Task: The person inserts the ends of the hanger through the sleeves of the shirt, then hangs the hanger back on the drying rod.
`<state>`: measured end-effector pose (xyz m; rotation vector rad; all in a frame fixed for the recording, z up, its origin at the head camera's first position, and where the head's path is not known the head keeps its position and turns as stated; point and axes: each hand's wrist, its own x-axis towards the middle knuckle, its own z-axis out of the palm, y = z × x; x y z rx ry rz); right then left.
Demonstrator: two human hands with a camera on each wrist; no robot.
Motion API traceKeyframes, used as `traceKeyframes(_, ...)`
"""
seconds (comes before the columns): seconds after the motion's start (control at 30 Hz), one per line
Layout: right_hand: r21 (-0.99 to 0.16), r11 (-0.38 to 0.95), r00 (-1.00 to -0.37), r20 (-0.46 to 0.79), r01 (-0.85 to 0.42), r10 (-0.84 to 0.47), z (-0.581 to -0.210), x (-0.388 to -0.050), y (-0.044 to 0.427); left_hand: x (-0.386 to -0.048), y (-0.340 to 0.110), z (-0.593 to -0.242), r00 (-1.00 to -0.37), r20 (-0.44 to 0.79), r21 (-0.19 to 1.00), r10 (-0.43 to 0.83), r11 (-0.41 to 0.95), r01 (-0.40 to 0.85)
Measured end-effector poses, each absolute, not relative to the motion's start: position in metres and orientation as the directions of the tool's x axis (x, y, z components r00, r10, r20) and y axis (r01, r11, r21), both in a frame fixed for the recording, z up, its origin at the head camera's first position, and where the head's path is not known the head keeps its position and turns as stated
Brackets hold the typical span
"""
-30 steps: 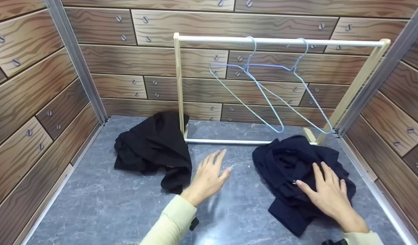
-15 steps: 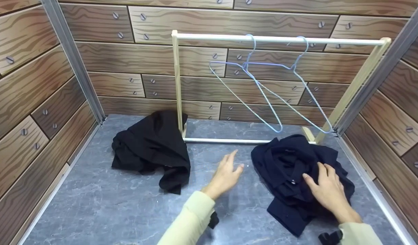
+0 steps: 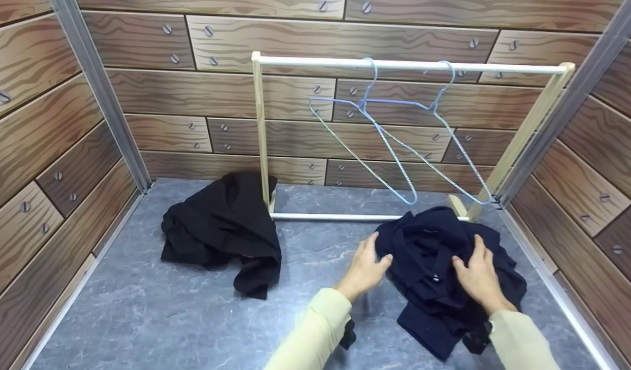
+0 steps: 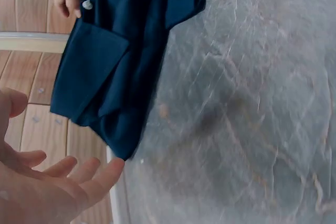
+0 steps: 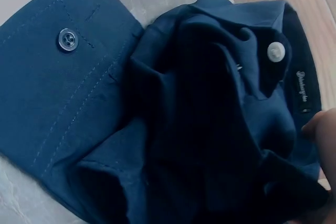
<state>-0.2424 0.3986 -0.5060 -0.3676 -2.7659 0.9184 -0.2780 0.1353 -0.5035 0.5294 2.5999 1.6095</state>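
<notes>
A crumpled navy shirt (image 3: 423,272) lies on the grey floor at the right; its buttoned cuff (image 5: 68,72) and neck label (image 5: 302,90) show in the right wrist view. My left hand (image 3: 365,270) is at the shirt's left edge, fingers spread and thumb apart; in the left wrist view this hand (image 4: 58,187) has nothing in its palm. My right hand (image 3: 480,275) rests on the right part of the shirt with relaxed fingers. Only a bit of the right hand (image 5: 325,145) shows in the right wrist view.
A wooden rack (image 3: 261,128) with a white top rail stands behind. Two blue wire hangers (image 3: 390,154) hang from it, overlapping. A crumpled black garment (image 3: 222,226) lies at the left by the rack's leg. Wood-patterned walls (image 3: 156,92) enclose the floor.
My left hand has moved right, from beside the black garment to the navy shirt's left edge. My right hand has shifted slightly left on the shirt. The view has shifted a little.
</notes>
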Motion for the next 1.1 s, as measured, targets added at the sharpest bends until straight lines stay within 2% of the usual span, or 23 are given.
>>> traceKeyframes(0.17,-0.588,0.782,-0.961,0.030,0.207,0.277,-0.517,-0.249,0.395,-0.274,0.148,-0.507,-0.929,0.132,0.881,0.346,0.389,0.270)
traceKeyframes(0.27,-0.524,0.824,-0.965,0.010,0.217,0.261,-0.524,-0.253,0.391,-0.270,0.156,-0.509,-0.912,0.111,0.875,0.396,0.396,0.279)
traceKeyframes(0.4,-0.429,0.873,-0.964,0.018,0.231,0.264,-0.531,-0.256,0.385,-0.266,0.166,-0.515,-0.898,0.044,0.837,0.437,0.475,0.272)
traceKeyframes(0.53,-0.377,0.894,-0.962,0.028,0.241,0.271,-0.534,-0.260,0.381,-0.265,0.173,-0.523,-0.916,0.008,0.772,0.401,0.580,0.260)
traceKeyframes(0.8,-0.318,0.912,-0.956,0.051,0.260,0.290,-0.544,-0.259,0.370,-0.264,0.182,-0.534,-0.947,0.029,0.599,0.319,0.753,0.272)
traceKeyframes(0.93,-0.307,0.915,-0.951,0.076,0.263,0.299,-0.548,-0.256,0.368,-0.263,0.181,-0.534,-0.947,0.028,0.564,0.320,0.777,0.280)
traceKeyframes(1.1,-0.288,0.922,-0.952,0.081,0.260,0.294,-0.552,-0.254,0.367,-0.264,0.175,-0.535,-0.941,0.012,0.584,0.339,0.761,0.282)
